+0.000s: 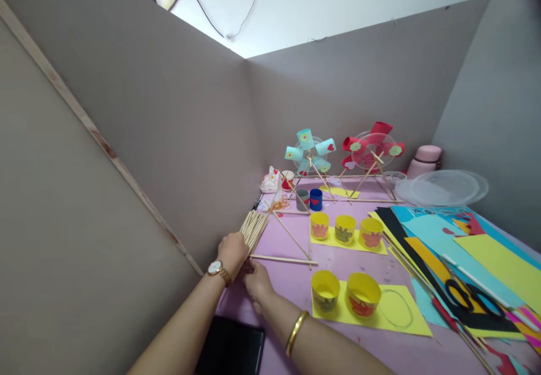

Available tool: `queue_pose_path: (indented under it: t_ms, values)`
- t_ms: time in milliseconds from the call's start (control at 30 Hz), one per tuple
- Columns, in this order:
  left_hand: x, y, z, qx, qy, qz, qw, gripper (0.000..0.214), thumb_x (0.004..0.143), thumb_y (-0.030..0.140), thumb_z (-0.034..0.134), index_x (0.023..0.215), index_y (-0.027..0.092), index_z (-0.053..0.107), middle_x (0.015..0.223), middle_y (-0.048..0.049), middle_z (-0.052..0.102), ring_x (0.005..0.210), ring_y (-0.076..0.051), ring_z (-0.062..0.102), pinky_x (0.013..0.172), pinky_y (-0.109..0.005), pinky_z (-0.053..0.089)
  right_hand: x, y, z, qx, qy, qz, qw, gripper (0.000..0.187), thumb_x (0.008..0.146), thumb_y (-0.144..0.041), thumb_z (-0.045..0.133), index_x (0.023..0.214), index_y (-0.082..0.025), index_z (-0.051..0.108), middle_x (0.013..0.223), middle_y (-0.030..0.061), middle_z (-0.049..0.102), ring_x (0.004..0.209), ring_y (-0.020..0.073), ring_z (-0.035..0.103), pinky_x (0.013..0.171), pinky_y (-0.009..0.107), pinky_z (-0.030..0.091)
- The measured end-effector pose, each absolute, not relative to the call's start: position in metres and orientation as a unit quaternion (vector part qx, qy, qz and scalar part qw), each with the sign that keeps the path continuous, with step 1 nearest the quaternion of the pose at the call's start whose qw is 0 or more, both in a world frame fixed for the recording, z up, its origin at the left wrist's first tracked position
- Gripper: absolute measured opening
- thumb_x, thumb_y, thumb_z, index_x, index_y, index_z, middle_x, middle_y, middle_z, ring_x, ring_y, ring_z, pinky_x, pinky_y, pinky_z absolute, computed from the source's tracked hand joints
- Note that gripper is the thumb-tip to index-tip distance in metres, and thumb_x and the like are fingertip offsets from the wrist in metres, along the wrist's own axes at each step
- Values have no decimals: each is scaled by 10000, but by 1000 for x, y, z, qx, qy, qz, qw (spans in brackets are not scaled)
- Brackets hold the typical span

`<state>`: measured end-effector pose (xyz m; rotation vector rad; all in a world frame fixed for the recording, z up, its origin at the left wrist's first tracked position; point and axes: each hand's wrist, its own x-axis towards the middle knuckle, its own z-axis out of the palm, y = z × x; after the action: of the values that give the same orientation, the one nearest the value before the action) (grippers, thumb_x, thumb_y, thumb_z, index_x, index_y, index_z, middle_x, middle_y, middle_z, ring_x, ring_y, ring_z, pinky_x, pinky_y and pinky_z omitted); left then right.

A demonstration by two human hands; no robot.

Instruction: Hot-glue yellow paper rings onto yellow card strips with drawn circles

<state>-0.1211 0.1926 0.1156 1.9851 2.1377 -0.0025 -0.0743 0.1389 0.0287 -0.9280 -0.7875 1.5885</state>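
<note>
A bundle of thin wooden sticks (pixel 254 225) slants along the left side of the table, by the grey partition. My left hand (pixel 233 251), with a watch on its wrist, is closed around the lower part of that bundle. Just below it, my right hand (pixel 258 285) has its fingers curled in at the bundle's lower end; its fingertips are hidden, so what they pinch cannot be made out. Beside the bundle lies a frame of joined sticks (pixel 284 260), crossed and tied near the top.
Yellow paper cups (pixel 364 296) with leaf cutouts stand on yellow card strips. Behind are a light-blue paper wheel (pixel 310 152) and a red one (pixel 376 149) on stick stands. Scissors (pixel 469 296) lie on coloured paper at right. A black phone-like slab (pixel 232 347) lies nearest me.
</note>
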Motion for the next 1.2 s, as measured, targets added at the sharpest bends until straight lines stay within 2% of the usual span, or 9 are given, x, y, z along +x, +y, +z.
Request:
queue_pose_path:
  t_ms: [300,500,667,967,1100,1200]
  values:
    - [-157,166,121,638,663,153,361,258,885,361,526,1021,149,584,943,-33,635,754,-139,621,660,-324,532,-62,123,53,-394,-376,690,476,254,890,-286,570,1111,-159,576,1110,60,619,916,195,629,772,395,532]
    - [-174,137,127,618,629,225,413,246,889,357,521,998,146,585,903,-22,634,717,-126,615,636,-306,529,-58,116,59,-382,-395,707,446,241,888,-279,574,1095,-156,584,1105,59,622,917,194,629,773,395,531]
    - [-168,131,124,619,666,226,349,255,889,350,522,1037,150,576,949,-34,634,759,-140,622,669,-328,534,-59,116,56,-381,-395,716,432,242,888,-277,574,1099,-157,581,1100,59,622,904,190,631,758,386,536]
    - [-130,174,124,673,727,91,97,286,868,334,555,1101,168,566,1123,-67,600,968,-205,598,818,-423,502,-66,124,56,-366,-397,691,481,231,889,-286,573,1077,-154,592,1086,55,630,910,191,631,778,394,527]
    - [-122,188,115,689,723,19,33,293,868,330,558,1103,155,565,1107,-73,607,943,-200,608,800,-413,512,-61,119,58,-381,-388,681,490,185,884,-263,580,1025,-147,602,1026,41,643,871,178,633,762,378,522]
    - [-121,187,112,707,707,-5,-9,275,872,331,551,1084,157,572,1071,-62,620,904,-187,618,777,-399,520,-53,109,59,-394,-375,686,484,184,822,-145,623,1002,-147,584,917,13,649,776,151,627,696,314,507]
